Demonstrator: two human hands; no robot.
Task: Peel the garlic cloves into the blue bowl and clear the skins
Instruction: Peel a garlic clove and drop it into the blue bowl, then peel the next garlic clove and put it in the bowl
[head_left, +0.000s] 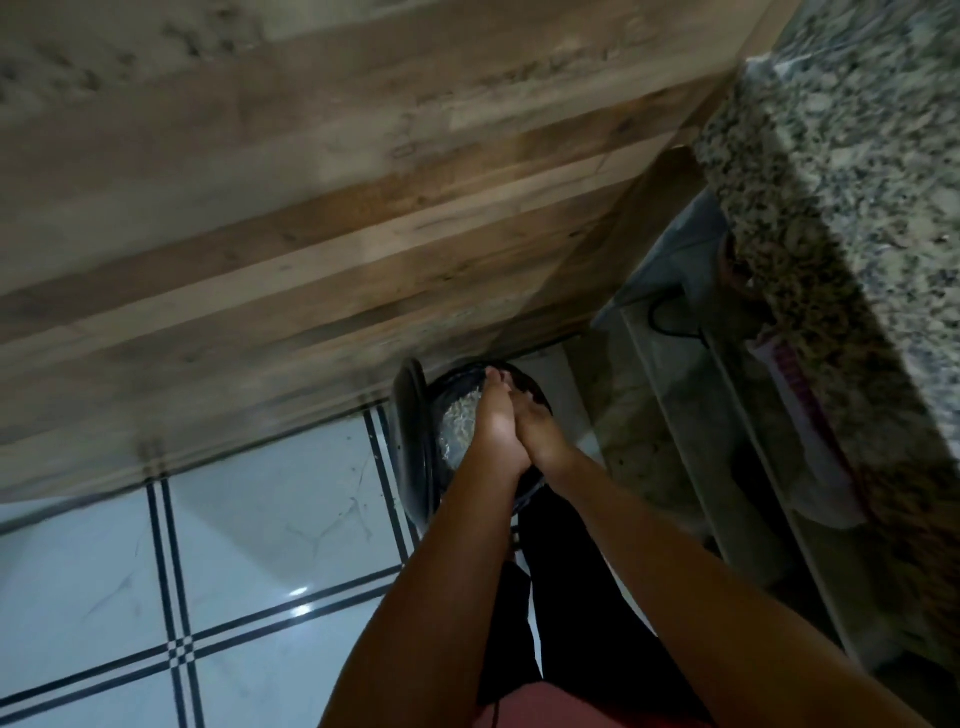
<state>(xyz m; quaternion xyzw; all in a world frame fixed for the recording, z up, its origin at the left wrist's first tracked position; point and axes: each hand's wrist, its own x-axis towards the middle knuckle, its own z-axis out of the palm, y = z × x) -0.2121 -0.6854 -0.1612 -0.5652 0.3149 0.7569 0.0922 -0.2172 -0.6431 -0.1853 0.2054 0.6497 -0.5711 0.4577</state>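
My left hand (497, 428) and my right hand (540, 431) are pressed palm to palm, fingers fairly straight and pointing down, right above an open black round bin (530, 385) on the floor. The bin's lid (410, 421) stands raised at its left side. Inside the bin a crinkled shiny liner with pale contents (460, 418) shows beside my left hand. Whether any skins lie between my palms is hidden. No blue bowl or garlic cloves are in view.
A wooden cabinet panel (311, 208) rises behind the bin. A speckled granite counter (857, 182) runs along the right, with a dim shelf and a black cord (670, 317) beneath it. White floor tiles with black lines (208, 571) lie to the left. My dark trouser legs (561, 597) are below.
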